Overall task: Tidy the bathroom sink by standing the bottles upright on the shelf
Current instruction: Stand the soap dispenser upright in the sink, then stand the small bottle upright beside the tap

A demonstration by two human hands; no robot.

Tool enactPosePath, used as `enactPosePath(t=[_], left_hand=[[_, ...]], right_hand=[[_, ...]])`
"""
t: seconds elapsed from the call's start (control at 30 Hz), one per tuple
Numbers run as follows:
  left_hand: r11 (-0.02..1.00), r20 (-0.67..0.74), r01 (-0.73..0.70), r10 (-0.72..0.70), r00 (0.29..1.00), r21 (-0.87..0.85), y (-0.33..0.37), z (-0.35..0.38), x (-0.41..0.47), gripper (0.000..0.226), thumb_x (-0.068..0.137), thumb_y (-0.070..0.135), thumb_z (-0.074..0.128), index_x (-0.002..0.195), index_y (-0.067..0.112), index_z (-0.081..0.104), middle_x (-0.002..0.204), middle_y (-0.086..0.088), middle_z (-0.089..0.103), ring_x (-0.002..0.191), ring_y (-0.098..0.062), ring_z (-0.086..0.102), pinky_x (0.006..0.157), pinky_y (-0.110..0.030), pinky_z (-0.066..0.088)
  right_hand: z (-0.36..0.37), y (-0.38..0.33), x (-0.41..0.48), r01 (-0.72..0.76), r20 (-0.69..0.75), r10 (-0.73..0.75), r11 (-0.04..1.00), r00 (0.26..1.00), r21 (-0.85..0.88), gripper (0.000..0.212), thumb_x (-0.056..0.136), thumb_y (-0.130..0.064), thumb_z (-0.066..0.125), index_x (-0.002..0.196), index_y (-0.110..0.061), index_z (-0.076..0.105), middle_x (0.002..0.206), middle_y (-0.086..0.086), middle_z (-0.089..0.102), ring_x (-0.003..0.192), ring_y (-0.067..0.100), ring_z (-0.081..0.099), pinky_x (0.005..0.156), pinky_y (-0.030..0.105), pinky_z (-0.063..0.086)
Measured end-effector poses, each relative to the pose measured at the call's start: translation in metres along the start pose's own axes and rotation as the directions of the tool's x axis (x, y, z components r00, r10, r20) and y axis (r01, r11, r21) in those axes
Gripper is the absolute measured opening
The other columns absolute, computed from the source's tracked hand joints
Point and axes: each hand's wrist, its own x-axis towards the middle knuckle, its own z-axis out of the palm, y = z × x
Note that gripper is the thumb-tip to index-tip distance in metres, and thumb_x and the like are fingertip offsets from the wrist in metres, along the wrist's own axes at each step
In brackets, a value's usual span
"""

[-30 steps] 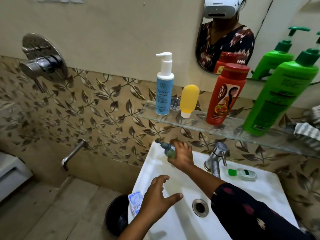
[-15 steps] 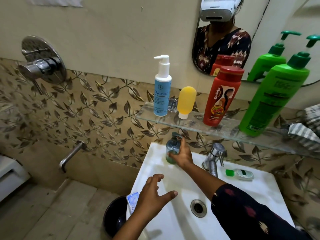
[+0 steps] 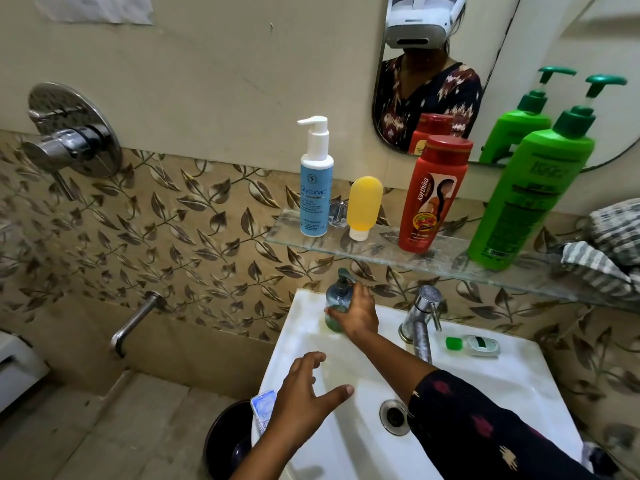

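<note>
My right hand (image 3: 358, 315) grips a small clear pump bottle (image 3: 335, 301) with green liquid, held upright on the back left rim of the white sink (image 3: 491, 386), just under the glass shelf (image 3: 381, 245). My left hand (image 3: 304, 401) hovers open over the sink's front left, fingers spread. On the shelf stand a blue pump bottle (image 3: 314, 199), a yellow tube (image 3: 363, 206) on its cap, a red shampoo bottle (image 3: 433, 195) and a big green pump bottle (image 3: 533, 181). A small clear bottle with a green cap (image 3: 476, 345) lies on its side right of the tap.
A chrome tap (image 3: 420, 323) stands at the sink's back centre. A striped cloth (image 3: 602, 251) lies on the shelf's right end. A blue-white packet (image 3: 263, 408) sits at the sink's left edge above a dark bin (image 3: 228, 441). A mirror (image 3: 485, 64) hangs above.
The small pump bottle has gone from tilted on its side to upright in my right hand on the sink rim. My left hand has stayed roughly in place.
</note>
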Motion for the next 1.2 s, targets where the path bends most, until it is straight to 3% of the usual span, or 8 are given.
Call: enactPosePath(t=[0.43,0.57,0.73,0.83,0.9,1.0,1.1,1.2], left_hand=[[0.999,0.03,-0.012,0.011,0.999,0.031,0.001,0.011,0.005,0.053,0.072,0.039,0.072,0.115,0.035,0.041,0.123,0.01,0.042,0.116,-0.017,0.049,0.095,-0.03,0.045],[1.0,0.041,-0.016,0.016,0.999,0.019,0.003,0.014,0.004,0.052,0.073,0.038,0.072,0.114,0.035,0.04,0.122,0.011,0.04,0.115,-0.017,0.048,0.095,-0.029,0.045],[1.0,0.045,-0.017,0.016,0.999,0.017,0.0,0.015,0.002,0.05,0.073,0.036,0.073,0.112,0.034,0.042,0.12,0.01,0.041,0.111,-0.018,0.049,0.093,-0.031,0.045],[0.999,0.064,-0.023,0.021,0.998,0.023,0.0,0.02,0.003,0.048,0.073,0.035,0.073,0.109,0.034,0.042,0.118,0.008,0.042,0.109,-0.019,0.05,0.091,-0.03,0.045],[0.999,0.078,-0.03,0.027,0.997,0.033,0.002,0.026,0.005,0.048,0.072,0.035,0.074,0.108,0.034,0.042,0.118,0.006,0.044,0.107,-0.02,0.051,0.088,-0.028,0.044],[0.999,0.096,-0.042,0.039,0.995,0.03,0.008,0.035,0.006,0.048,0.072,0.035,0.074,0.108,0.034,0.043,0.118,0.006,0.046,0.106,-0.019,0.052,0.084,-0.026,0.041],[0.997,0.119,-0.065,0.06,0.991,0.038,0.012,0.043,0.006,0.049,0.072,0.036,0.074,0.11,0.034,0.043,0.119,0.007,0.046,0.106,-0.018,0.052,0.083,-0.026,0.041],[0.998,0.149,-0.059,0.054,0.987,0.026,0.017,0.05,0.002,0.052,0.073,0.033,0.073,0.118,0.028,0.046,0.119,0.007,0.045,0.107,-0.019,0.05,0.086,-0.027,0.041]], right_hand=[[-0.011,0.007,-0.008,0.019,0.072,-0.02,1.0,0.997,0.007,0.082,0.075,-0.027,0.076,0.14,-0.018,0.027,0.149,0.005,0.033,0.134,0.028,0.033,0.104,0.038,0.037],[-0.015,-0.005,-0.007,-0.031,0.095,0.035,0.998,0.995,-0.046,0.094,0.072,-0.027,0.078,0.144,-0.014,0.019,0.151,0.007,0.024,0.135,0.031,0.028,0.105,0.041,0.036],[-0.023,-0.015,-0.036,-0.119,0.088,0.108,0.985,0.99,0.128,0.094,0.074,-0.021,0.075,0.145,-0.012,0.014,0.149,0.011,0.017,0.133,0.034,0.025,0.106,0.04,0.035],[-0.042,-0.004,-0.065,0.037,0.0,-0.039,0.952,0.999,0.303,0.077,0.078,-0.018,0.071,0.14,-0.014,0.027,0.141,0.008,0.028,0.129,0.028,0.035,0.105,0.039,0.039],[-0.066,0.005,-0.08,0.186,-0.116,-0.153,0.908,0.981,0.375,0.061,0.08,-0.012,0.068,0.133,-0.017,0.039,0.128,0.0,0.037,0.116,0.019,0.046,0.092,0.032,0.048],[-0.111,0.024,-0.085,0.34,-0.339,-0.236,0.895,0.911,0.288,0.043,0.082,-0.005,0.063,0.122,-0.017,0.053,0.116,-0.004,0.046,0.098,0.012,0.055,0.077,0.024,0.052],[-0.15,0.056,-0.074,0.32,-0.53,-0.196,0.936,0.825,0.15,0.029,0.082,0.0,0.059,0.109,-0.011,0.06,0.107,0.002,0.054,0.089,0.02,0.06,0.073,0.028,0.05],[-0.171,0.103,-0.056,0.158,-0.559,-0.076,0.982,0.825,0.099,0.03,0.079,0.006,0.055,0.107,-0.004,0.061,0.108,0.013,0.059,0.091,0.028,0.06,0.072,0.027,0.045]])
